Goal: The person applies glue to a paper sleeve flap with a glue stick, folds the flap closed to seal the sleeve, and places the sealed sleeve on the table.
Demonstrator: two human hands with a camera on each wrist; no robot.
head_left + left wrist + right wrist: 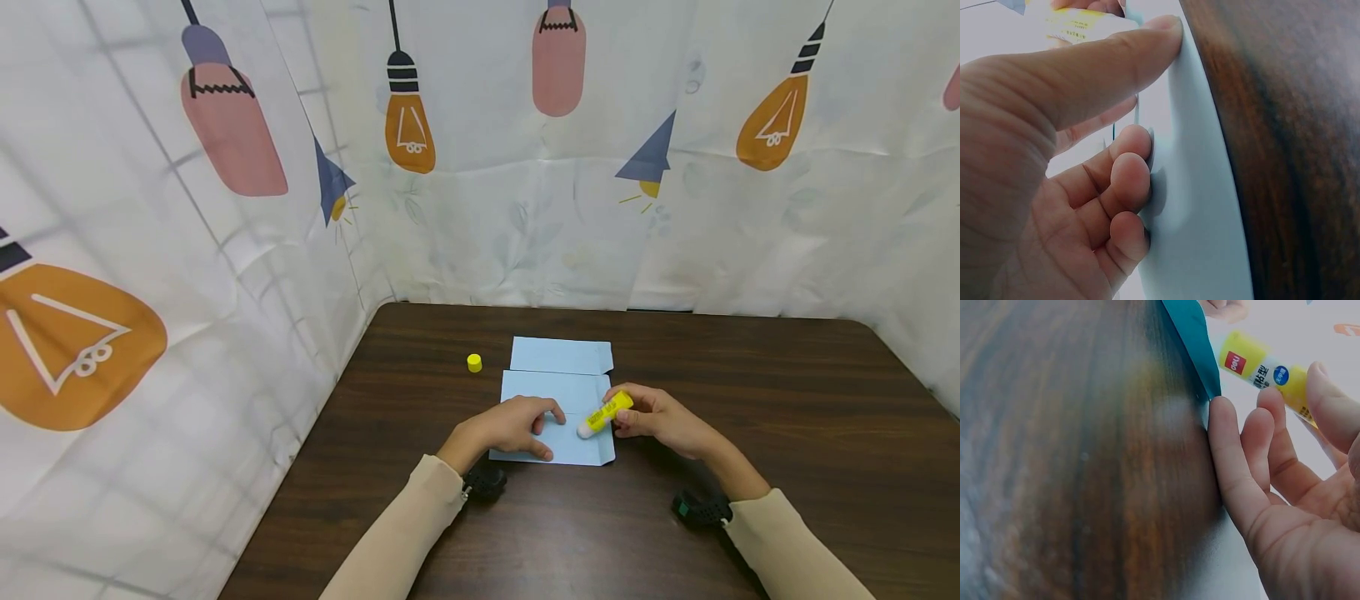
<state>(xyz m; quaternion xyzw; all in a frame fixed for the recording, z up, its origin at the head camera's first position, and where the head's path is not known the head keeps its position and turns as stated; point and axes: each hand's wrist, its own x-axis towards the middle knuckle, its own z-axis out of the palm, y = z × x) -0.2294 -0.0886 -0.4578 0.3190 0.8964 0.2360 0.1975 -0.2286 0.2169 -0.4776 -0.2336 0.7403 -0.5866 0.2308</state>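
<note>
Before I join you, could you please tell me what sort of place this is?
It is probably a screened-off indoor craft space: a dark wood-grain table, lamp-print sheeting hung behind it, and a yellow glue stick with creased light-blue paper.

We see white cloth [465, 242] covering the top and left of the frame, printed with orange bulbs [410, 133]. Below we find a dark, glossy table [787, 400].

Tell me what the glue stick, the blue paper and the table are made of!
Glue stick: probably smooth plastic; straight, printed tube.
Blue paper: matte paper or thin card; creased, flat panels.
Table: wood or wood-look covering, slightly shiny; streaky brown grain.
</note>
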